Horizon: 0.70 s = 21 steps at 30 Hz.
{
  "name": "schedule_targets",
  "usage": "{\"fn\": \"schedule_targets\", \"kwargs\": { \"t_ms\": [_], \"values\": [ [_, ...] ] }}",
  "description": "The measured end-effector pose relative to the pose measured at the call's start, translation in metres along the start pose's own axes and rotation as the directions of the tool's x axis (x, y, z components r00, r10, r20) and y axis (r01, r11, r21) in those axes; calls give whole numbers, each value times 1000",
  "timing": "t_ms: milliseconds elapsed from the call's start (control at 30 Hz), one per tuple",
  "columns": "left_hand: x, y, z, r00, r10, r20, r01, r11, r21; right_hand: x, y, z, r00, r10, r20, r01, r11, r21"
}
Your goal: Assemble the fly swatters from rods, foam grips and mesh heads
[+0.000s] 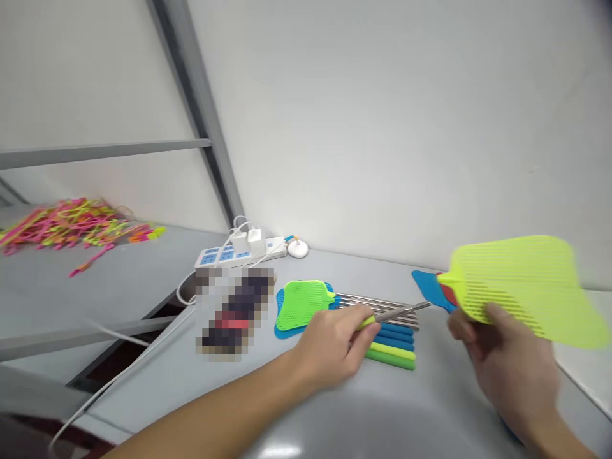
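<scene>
My left hand [335,344] is closed around the yellow-green grip of a telescopic metal rod [401,312], its bare tip pointing right. In my right hand [514,366] is a yellow fly swatter head [516,280], pinched by its lower edge with the narrow socket facing left, apart from the rod tip. Below the left hand lie several fly swatters: a green head [303,305] over a blue head [283,333], steel rods [377,301], and blue [396,335], yellow [394,350] and green handles [392,361]. Behind my right hand are a blue head [428,287] and something red, partly hidden.
At the back, a white power strip [241,256] holds plugged-in chargers with cables, beside a round white object [298,248]. A blurred-out flat object [234,315] lies left of the swatters. A shelf at left carries a pink and yellow pile [79,223]. Grey metal posts and a wall bound the table.
</scene>
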<state>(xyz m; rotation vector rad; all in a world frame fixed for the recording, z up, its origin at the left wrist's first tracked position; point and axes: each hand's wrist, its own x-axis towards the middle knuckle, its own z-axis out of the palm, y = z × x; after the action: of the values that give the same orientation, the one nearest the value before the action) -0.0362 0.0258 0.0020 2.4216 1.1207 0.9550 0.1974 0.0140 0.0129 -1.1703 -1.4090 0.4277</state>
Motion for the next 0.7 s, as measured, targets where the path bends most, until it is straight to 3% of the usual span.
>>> {"fn": "schedule_targets", "kwargs": {
  "t_ms": [100, 167, 233, 433, 700],
  "values": [
    [1, -2, -2, 1000, 17, -3, -17, 1000, -2, -3, -12, 12, 950, 310, -22, -292, 914, 280],
    [3, -7, -5, 1000, 16, -25, -16, 1000, 3, -5, -17, 17, 910, 415, 13, -379, 818, 434],
    [5, -10, -7, 999, 15, -36, -14, 1000, 11, -5, -19, 19, 898, 438, 36, -393, 765, 510],
    [5, -13, -7, 999, 36, -37, -34, 998, 47, -1, -14, 18, 897, 437, 69, -391, 711, 585],
    [10, -13, -9, 996, 69, -49, -64, 993, 97, 2, -12, 17, 918, 374, 130, -377, 724, 578]
  ]
}}
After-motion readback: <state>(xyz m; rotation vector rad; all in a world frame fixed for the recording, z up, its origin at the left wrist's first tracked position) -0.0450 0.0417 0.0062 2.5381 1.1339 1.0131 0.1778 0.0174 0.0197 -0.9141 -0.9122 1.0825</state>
